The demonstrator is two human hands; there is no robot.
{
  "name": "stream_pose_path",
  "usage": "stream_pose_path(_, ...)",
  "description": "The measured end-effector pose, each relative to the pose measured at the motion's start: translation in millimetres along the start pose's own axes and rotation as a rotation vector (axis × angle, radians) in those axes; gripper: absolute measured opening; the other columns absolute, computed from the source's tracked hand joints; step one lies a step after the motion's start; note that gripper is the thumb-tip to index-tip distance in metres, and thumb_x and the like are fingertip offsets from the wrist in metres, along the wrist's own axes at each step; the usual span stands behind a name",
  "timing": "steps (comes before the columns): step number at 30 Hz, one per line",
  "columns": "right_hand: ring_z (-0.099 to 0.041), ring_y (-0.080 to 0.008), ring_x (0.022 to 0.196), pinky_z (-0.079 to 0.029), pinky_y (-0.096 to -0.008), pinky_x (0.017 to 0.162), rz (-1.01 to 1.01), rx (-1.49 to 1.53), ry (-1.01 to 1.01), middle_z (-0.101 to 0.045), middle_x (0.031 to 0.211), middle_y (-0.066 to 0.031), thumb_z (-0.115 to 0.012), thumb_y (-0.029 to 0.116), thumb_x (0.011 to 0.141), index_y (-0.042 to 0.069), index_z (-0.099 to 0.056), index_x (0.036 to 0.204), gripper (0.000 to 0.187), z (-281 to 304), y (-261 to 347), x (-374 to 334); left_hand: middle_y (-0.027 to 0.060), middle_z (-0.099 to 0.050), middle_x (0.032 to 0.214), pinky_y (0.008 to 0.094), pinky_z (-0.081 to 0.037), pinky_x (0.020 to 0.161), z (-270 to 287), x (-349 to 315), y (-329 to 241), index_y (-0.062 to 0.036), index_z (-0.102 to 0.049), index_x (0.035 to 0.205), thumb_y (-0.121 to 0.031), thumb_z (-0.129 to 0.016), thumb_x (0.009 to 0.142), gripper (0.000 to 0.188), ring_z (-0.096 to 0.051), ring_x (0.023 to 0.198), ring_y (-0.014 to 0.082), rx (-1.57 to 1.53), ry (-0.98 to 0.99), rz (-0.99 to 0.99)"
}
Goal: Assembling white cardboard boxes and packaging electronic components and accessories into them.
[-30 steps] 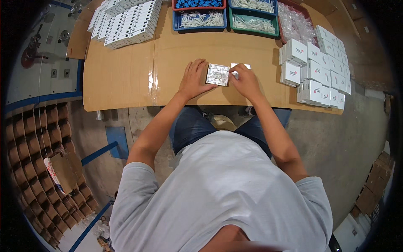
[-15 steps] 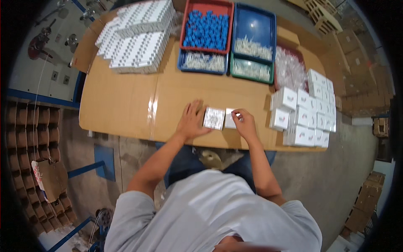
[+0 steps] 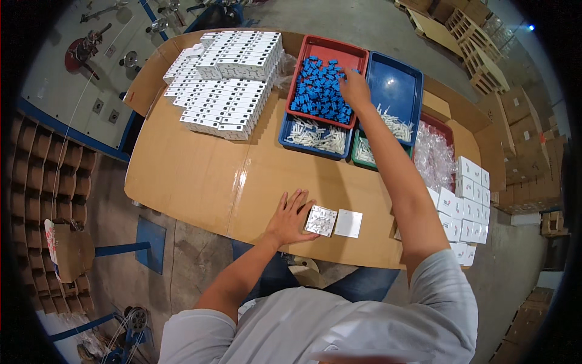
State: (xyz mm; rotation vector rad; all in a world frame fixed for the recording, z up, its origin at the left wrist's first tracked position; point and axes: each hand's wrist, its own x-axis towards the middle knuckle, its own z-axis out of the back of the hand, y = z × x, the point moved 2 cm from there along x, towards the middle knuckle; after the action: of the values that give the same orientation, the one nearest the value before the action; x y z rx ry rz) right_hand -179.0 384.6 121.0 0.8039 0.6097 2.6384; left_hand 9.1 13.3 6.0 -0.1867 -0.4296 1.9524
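Note:
My left hand [image 3: 290,222] lies on the cardboard tabletop with its fingers spread. Its thumb side touches a small square box [image 3: 321,221] that stands open, its inside filled with small whitish pieces. Just right of that box, lying apart from it, is a flat white square [image 3: 348,223]. My right hand [image 3: 355,88] reaches far forward to the right side of a red tray [image 3: 302,60] heaped with blue plastic pieces [image 3: 320,90]. Its fingers are bent down and bunched together there; the fingertips are partly hidden, so what they grip cannot be made out.
Stacked white boxes [image 3: 227,91] stand back left. Blue trays [image 3: 393,76] and a green tray [image 3: 364,162] hold white plastic pieces. Clear bags fill another red tray [image 3: 447,128]. White cartons [image 3: 465,209] are piled at the right, beside my right arm.
My right hand has left the white square and reached forward to the tray of blue pieces. My left hand stays beside the open box. The whole view has shifted, placing the table lower.

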Motion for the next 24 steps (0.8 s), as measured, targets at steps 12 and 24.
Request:
stream_pose_path(12, -0.064, -0.0453, 0.109, -0.054, -0.0542, 0.093, -0.152, -0.326, 0.018, -0.066, 0.116, -0.0230, -0.072, 0.028, 0.086, 0.003, -0.068, 0.111, 0.035, -70, -25, 97, 0.0181, -0.027, 0.164, 0.0587, -0.009, 0.124, 4, 5, 0, -0.0144, -0.039, 0.155, -0.075, -0.062, 0.079, 0.100, -0.019, 0.154, 0.0356, -0.061, 0.083, 0.041)
stream_pose_path(24, -0.072, -0.0257, 0.100, -0.057, -0.0339, 0.088, -0.378, 1.391, -0.005, -0.071, 0.108, -0.0113, -0.068, 0.005, 0.093, -0.006, -0.065, 0.111, 0.022, -10, 40, 18, 0.0178, -0.028, 0.163, 0.0588, -0.008, 0.124, 4, -3, 6, -0.0110, -0.042, 0.153, -0.074, -0.064, 0.078, 0.100, -0.019, 0.154, 0.0342, -0.046, 0.056, 0.052)
